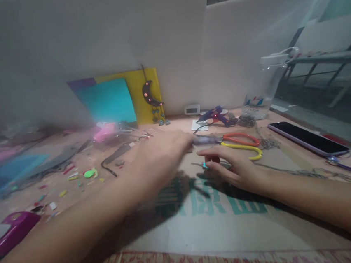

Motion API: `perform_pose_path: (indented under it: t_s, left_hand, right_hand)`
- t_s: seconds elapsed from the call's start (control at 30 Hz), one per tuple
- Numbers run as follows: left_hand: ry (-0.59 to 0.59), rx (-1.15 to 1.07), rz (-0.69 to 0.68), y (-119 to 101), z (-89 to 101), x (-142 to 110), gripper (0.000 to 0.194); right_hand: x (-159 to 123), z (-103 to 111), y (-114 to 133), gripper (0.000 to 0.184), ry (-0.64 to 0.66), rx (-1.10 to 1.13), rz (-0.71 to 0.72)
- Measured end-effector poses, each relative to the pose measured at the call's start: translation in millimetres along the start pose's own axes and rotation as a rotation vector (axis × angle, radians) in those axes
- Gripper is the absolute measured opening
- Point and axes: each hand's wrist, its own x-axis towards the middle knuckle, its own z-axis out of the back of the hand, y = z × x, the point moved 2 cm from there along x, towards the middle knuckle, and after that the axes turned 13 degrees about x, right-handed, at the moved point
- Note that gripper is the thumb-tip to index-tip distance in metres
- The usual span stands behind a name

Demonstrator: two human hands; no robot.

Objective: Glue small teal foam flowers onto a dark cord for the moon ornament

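My left hand reaches over the middle of the table, its fingers smeared by motion. At its fingertips lies a blurred greyish-lavender, tube-like thing; whether the hand grips it does not show. To the right, my right hand is closed in a pinch, low over the table. A small teal piece shows at its thumb tip, with a thin grey cord sticking out to the left. Just behind that hand lie pliers or scissors with one orange and one yellow handle, their jaws partly hidden.
A purple glue gun, a white digital display and a clear bottle stand at the back. A phone lies right. Coloured sheets lean on the wall, bearing a dark moon ornament. Scraps litter the left.
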Motion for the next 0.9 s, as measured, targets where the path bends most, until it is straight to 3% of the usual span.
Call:
perform_pose_path:
  t_s: [0.07, 0.17, 0.27, 0.43, 0.57, 0.77, 0.9]
  left_hand:
    - [-0.01, -0.078, 0.327, 33.2, 1.0, 7.4, 0.018]
    - [-0.129, -0.578, 0.693, 71.7, 0.5, 15.3, 0.016]
    - [-0.161, -1.09, 0.889, 81.7, 2.7, 19.4, 0.054]
    - [-0.11, -1.319, 0.879, 54.0, 21.8, 20.1, 0.068]
    - [-0.074, -1.377, 0.878, 39.4, 16.0, 18.4, 0.067]
    - [-0.023, -1.475, 0.997, 53.5, -29.9, 12.5, 0.065]
    - [-0.118, -1.429, 0.998, 77.6, -32.0, 9.5, 0.06]
  right_hand:
    - [2.1, 2.0, -6.9, 0.023, -0.046, 0.005, -0.143]
    - [3.4, 1.4, -14.4, 0.023, -0.069, 0.012, -0.25]
    - [3.2, -1.6, -13.4, 0.025, -0.003, -0.025, -0.173]
    - [0.5, -7.5, 0.8, 0.032, 0.265, -0.106, 0.066]
    - [1.2, -8.1, 4.5, 0.031, 0.317, -0.118, 0.079]
    - [1.6, -7.7, -2.2, 0.026, 0.278, -0.108, 0.063]
    - [1.4, -8.0, -2.8, 0.024, 0.282, -0.079, 0.066]
